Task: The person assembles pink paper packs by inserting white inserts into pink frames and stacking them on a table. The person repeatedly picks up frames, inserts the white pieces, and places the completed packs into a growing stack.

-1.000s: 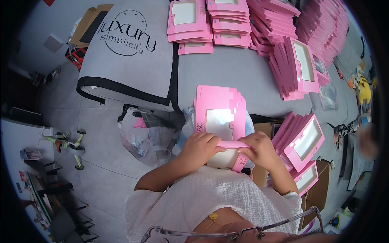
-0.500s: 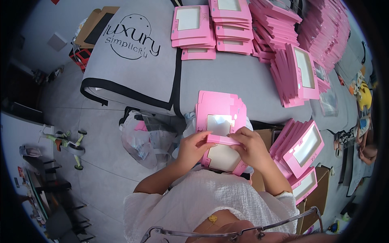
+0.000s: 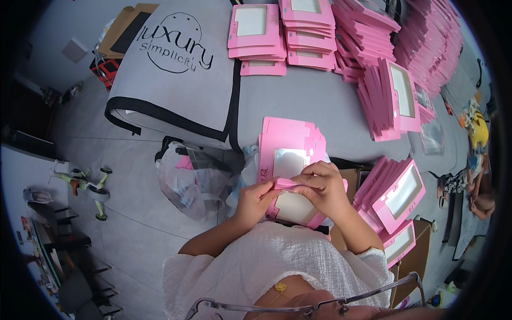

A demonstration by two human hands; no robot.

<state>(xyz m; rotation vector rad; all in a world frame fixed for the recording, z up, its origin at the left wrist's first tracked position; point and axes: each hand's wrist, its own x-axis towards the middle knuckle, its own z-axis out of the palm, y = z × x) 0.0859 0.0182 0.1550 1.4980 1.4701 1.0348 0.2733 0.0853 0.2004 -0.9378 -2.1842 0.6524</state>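
Note:
Just above my lap, my left hand (image 3: 256, 201) and my right hand (image 3: 322, 186) pinch a narrow pink strip or folded edge of a windowed cardboard box (image 3: 288, 184) between thumbs and fingers. Whether that edge belongs to the top sheet or to a separate piece I cannot tell. Flat pink windowed boxes (image 3: 282, 132) lie beneath and beyond my hands, with notched tabs at the far right corner. A pale clear window shows on either side of the pinched edge. My fingers hide part of the edge, mostly at the right end.
On the grey sofa (image 3: 298, 101) stand several stacks of pink windowed boxes (image 3: 256, 42), with a leaning pile (image 3: 392, 98) at right. More boxes (image 3: 397, 192) rest beside my right arm above a brown carton (image 3: 416, 261). A clear plastic bag (image 3: 192, 181) sits at left; a child's bike (image 3: 88, 186) stands farther off.
My right hand has turned and risen slightly, its fingers now bunched over the strip. The pinched pink edge looks narrower and shorter, and a pink bit shows right of my right hand.

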